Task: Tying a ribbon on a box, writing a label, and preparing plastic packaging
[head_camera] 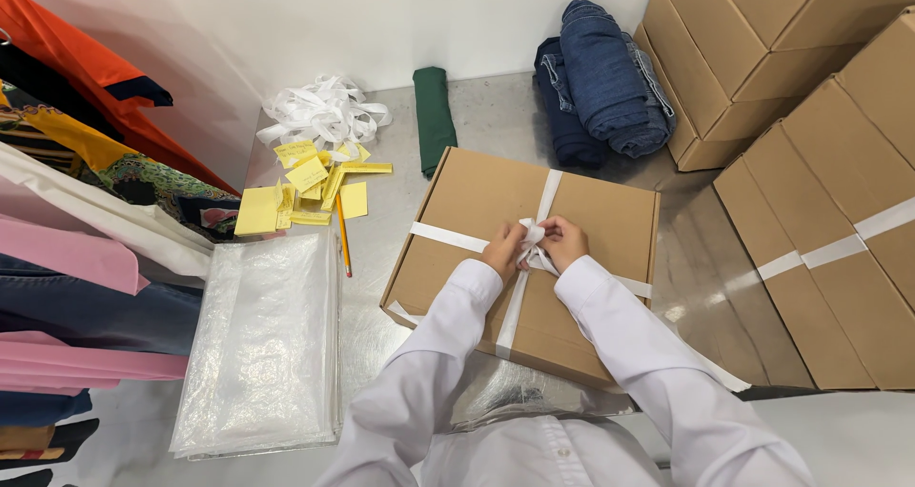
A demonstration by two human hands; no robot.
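Left hand (503, 251) and right hand (564, 241) side by side, fingers pinched shut on the white ribbon (530, 235) where its knot bunches between them. Directly beneath both hands: flat cardboard box (477, 201), ribbon crossing its lid lengthwise and crosswise (knot sits at the crossing). Left of the left hand: stack of clear plastic bags (262, 339), pencil (342, 247), yellow sticky notes (310, 190). Beyond those, heap of loose white ribbon (324, 113). Past the box: rolled green cloth (435, 115), folded jeans (600, 77). Right of the right hand: stacked cardboard cartons (839, 163).
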